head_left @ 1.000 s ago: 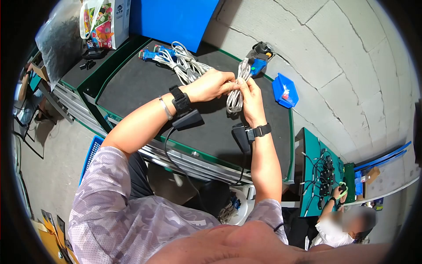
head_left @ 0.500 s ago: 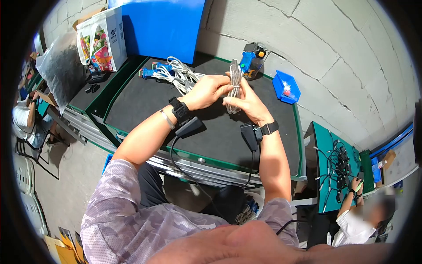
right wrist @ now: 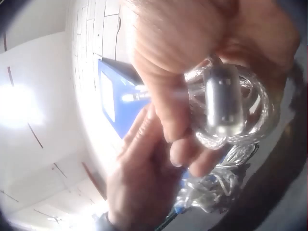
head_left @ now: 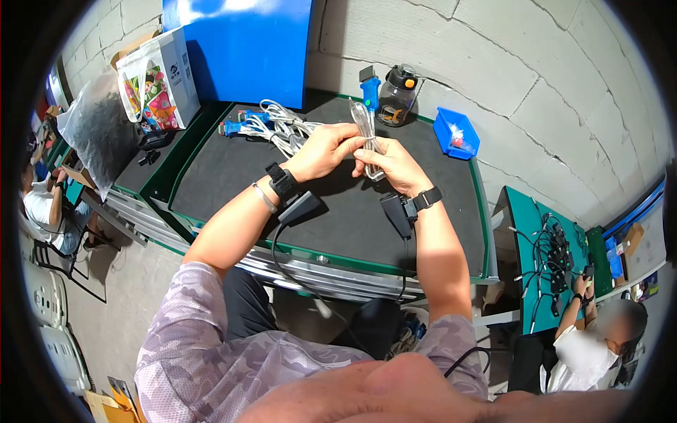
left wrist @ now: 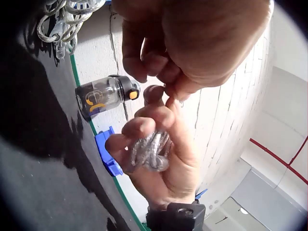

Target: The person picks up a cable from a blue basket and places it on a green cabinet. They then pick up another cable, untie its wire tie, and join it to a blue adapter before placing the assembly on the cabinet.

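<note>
My right hand grips a coiled clear-sheathed cable held above the dark mat. A blue connector stands out at the coil's far end. In the right wrist view, the cable's clear-covered cylinder lies against its loops beside my fingers. My left hand comes in from the left, thumb and fingertips pinching at the middle of the bundle. The left wrist view has both hands' fingertips meeting just above the loops; I cannot tell what small part sits between them.
More coiled cables with blue connectors lie at the back left of the mat. A drink bottle and a blue bin stand along the wall. Left are a printed bag and a plastic sack. Another person works at the right.
The coil has shifted slightly left and the blue connector now points up, clear of the bottle. My right hand has changed its grip lower on the bundle. The head view has turned slightly.
</note>
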`<state>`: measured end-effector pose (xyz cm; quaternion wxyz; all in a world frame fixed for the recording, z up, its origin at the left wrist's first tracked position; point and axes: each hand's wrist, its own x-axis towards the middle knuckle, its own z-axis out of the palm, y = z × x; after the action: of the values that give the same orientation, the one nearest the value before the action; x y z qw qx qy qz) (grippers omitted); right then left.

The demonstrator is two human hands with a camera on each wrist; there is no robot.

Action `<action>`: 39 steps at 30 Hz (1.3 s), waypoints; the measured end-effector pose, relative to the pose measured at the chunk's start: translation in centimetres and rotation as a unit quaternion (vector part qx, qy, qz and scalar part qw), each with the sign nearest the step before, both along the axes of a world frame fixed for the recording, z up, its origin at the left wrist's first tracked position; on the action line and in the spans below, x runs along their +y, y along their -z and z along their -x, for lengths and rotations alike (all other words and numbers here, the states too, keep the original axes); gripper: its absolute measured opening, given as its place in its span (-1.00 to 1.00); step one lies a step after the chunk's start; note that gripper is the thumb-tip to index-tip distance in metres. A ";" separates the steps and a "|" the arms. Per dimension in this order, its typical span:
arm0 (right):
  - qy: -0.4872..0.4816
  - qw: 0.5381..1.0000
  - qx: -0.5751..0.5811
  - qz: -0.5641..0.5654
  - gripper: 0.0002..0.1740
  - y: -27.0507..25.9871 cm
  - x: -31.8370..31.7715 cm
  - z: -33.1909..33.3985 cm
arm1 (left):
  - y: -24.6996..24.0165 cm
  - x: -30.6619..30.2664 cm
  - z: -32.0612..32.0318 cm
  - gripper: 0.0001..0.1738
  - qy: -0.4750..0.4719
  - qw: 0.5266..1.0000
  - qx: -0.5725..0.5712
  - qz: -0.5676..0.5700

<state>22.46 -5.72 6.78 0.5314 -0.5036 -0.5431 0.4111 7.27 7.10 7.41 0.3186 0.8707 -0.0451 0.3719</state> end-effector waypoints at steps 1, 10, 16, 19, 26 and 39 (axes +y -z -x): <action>-0.018 0.999 0.034 0.013 -0.74 -0.1 -0.1 0.0 | 0.0 0.1 0.0 -0.75 0.000 1.000 0.000 -0.001; -0.063 0.970 0.232 0.027 -0.67 -1.0 -0.7 0.7 | -0.9 0.3 0.4 -0.77 0.005 0.999 0.008 0.036; -0.067 0.968 0.240 0.009 -0.59 -0.7 -0.4 1.2 | -2.2 -0.3 1.4 -0.78 -0.005 0.998 0.038 0.050; -0.022 0.985 0.173 -0.014 -0.57 -0.5 -0.1 1.4 | -2.4 -0.2 1.6 -0.78 -0.025 0.997 0.056 0.053; 0.055 0.993 0.039 -0.097 -0.58 -0.6 0.1 2.3 | -2.2 -0.3 1.6 -0.78 -0.030 0.999 0.018 0.027; 0.194 0.948 -0.173 -0.186 -0.72 -1.2 -0.3 4.0 | -1.2 0.3 1.0 -0.67 0.148 0.942 0.078 0.290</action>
<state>18.43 -5.98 7.93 0.5831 -0.5546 -0.5854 0.0987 6.30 7.42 8.58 0.6115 0.7504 -0.0383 0.2482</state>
